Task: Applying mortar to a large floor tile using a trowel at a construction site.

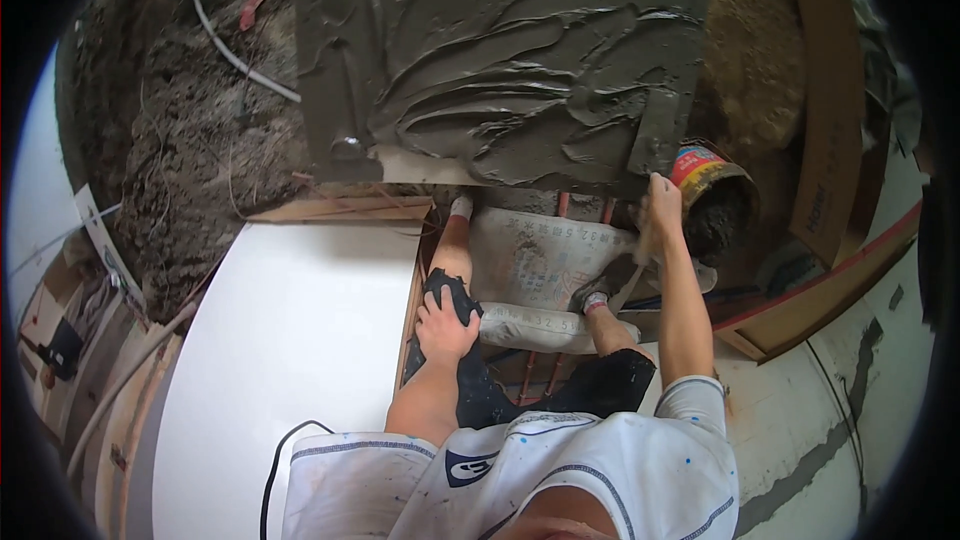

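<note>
A large flat slab (490,50) lies in front of me, coated with wet grey mortar in curved ridges. A light, uncoated patch shows at its near edge, left of the middle. My right hand (662,210) is closed round the grip of a trowel (655,130), whose mortar-smeared blade lies on the slab's near right corner. Just right of that hand a tilted bucket (735,185) with a colourful side holds dark mortar. My left hand (445,325) rests with spread fingers on my left knee, holding nothing.
Between my legs lie pale cement bags (550,255). A big white panel (290,340) stands at left, with a wooden strip (340,208) at its far end. Rough soil (180,140) with a grey hose (225,50) lies beyond. Long brown cardboard (830,90) stands at right.
</note>
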The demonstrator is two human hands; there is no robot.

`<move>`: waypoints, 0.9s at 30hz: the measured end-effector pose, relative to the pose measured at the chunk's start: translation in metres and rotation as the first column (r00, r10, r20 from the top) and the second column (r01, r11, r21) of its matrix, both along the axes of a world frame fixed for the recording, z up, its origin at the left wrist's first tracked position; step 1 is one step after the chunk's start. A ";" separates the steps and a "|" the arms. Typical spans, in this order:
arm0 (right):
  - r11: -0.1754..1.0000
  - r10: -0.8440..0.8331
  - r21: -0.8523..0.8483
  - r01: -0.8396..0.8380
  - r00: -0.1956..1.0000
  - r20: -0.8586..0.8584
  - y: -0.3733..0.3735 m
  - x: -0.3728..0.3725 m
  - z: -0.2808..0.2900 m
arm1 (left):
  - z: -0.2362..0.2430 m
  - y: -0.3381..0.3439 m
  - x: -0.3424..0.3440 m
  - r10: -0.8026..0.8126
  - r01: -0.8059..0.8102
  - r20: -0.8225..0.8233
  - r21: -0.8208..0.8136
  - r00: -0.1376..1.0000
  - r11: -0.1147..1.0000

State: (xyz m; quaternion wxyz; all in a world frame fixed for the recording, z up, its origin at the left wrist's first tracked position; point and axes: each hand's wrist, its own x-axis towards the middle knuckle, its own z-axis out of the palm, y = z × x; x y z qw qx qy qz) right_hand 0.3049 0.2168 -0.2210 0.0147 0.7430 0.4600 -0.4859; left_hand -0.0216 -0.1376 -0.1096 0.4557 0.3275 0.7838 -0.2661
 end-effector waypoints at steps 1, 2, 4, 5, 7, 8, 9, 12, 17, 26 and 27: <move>0.834 -0.507 -0.344 0.432 0.846 -0.167 -0.008 -0.020 -0.004 | 0.002 -0.003 -0.004 0.009 -0.009 0.001 0.002 1.000 1.000; 0.890 -0.421 -0.282 0.358 0.882 -0.211 -0.023 -0.061 -0.008 | 0.002 -0.004 -0.007 0.016 -0.016 0.002 0.007 1.000 1.000; 0.991 0.132 0.014 -0.133 0.957 -0.259 -0.056 -0.121 -0.019 | 0.002 0.002 -0.004 0.026 -0.026 0.028 0.004 0.999 1.000; 0.878 0.465 0.224 -0.423 0.865 -0.189 -0.070 -0.139 -0.037 | -0.001 0.011 0.001 0.030 -0.031 0.057 0.023 0.998 0.999; 0.921 0.346 -0.092 -0.378 0.905 -0.249 -0.108 -0.233 -0.006 | 0.003 0.000 -0.007 0.037 -0.038 0.037 0.007 0.999 0.999; 0.897 0.386 -0.143 -0.418 0.899 -0.207 -0.112 -0.246 -0.002 | 0.001 0.002 -0.005 0.039 -0.040 0.045 0.012 0.998 0.999; 0.802 0.565 -0.156 -0.577 0.817 -0.116 -0.103 -0.250 0.011 | 0.002 -0.003 -0.007 0.055 -0.055 0.039 0.005 0.998 0.998; 0.729 0.684 -0.070 -0.681 0.719 0.126 -0.085 -0.217 0.031 | 0.007 -0.019 -0.022 0.084 -0.084 0.015 -0.013 0.996 0.996; 0.997 0.020 0.069 -0.021 1.000 0.018 -0.142 -0.111 -0.008 | 0.004 -0.022 -0.026 0.137 -0.138 0.040 0.017 0.990 0.990; 0.876 0.481 0.113 -0.468 0.858 -0.180 -0.269 -0.247 -0.037 | -0.007 -0.038 -0.034 0.218 -0.218 0.082 -0.006 0.973 0.976; 0.789 0.606 0.016 -0.615 0.773 -0.187 -0.268 -0.262 -0.031 | -0.004 -0.046 -0.033 0.212 -0.212 0.073 -0.013 0.974 0.977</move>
